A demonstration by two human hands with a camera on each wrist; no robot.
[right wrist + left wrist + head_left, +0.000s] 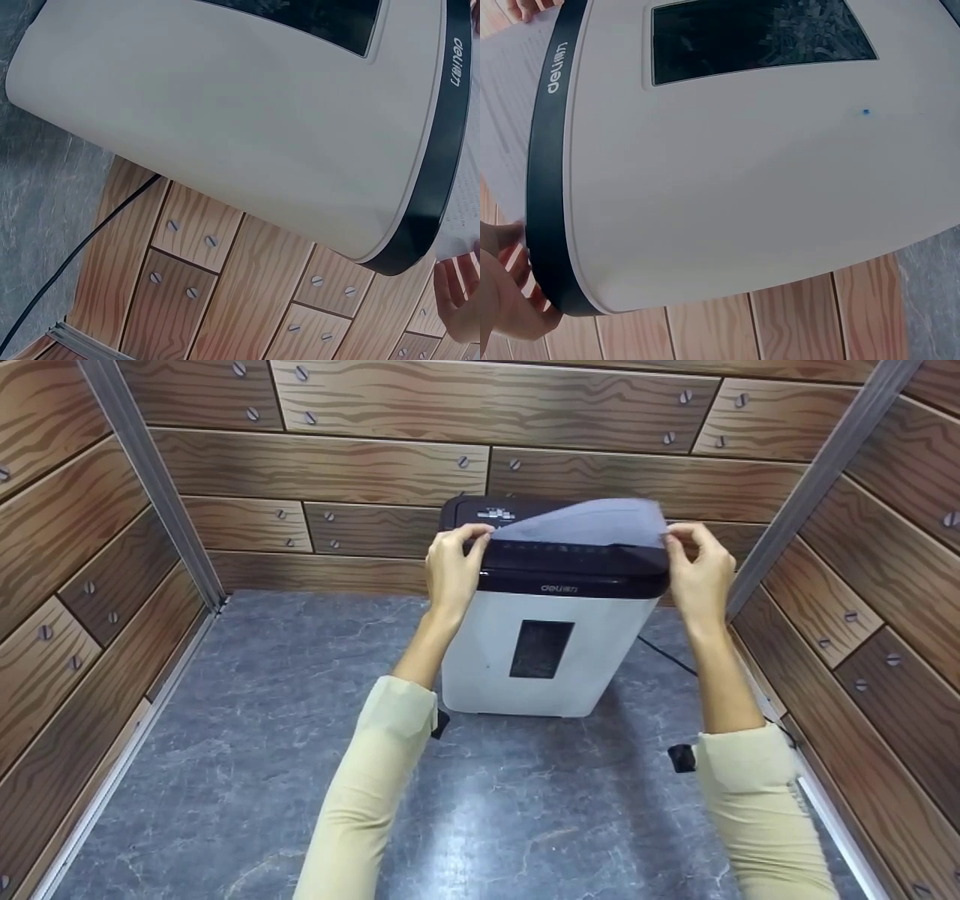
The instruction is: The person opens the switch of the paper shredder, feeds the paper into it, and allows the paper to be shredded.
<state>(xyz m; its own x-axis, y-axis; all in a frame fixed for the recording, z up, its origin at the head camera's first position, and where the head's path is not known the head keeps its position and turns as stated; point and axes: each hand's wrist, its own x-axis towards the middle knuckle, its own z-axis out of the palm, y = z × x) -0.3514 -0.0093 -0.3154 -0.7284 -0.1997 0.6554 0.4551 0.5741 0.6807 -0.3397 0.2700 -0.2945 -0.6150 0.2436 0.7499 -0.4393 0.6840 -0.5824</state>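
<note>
A white paper shredder (480, 652) with a black top stands upright on the floor; its dark front window (757, 37) shows shredded scraps inside. Across the top lies a printed sheet of paper (600, 523), bowed upward toward the right. My left hand (454, 566) pinches the sheet's left end between thumb and fingers, beside the shredder's top left edge. At the opposite end, my right hand (703, 574) pinches the right corner, just past the black rim. The sheet's lower edge is hidden behind the front rim, so I cannot tell whether it sits in the slot.
A black power cord (82, 244) runs from behind the shredder along the right side. Grey marbled flooring (300, 697) spreads in front. Wood-patterned walls (337, 465) with metal corner strips (161, 487) close in the back and both sides.
</note>
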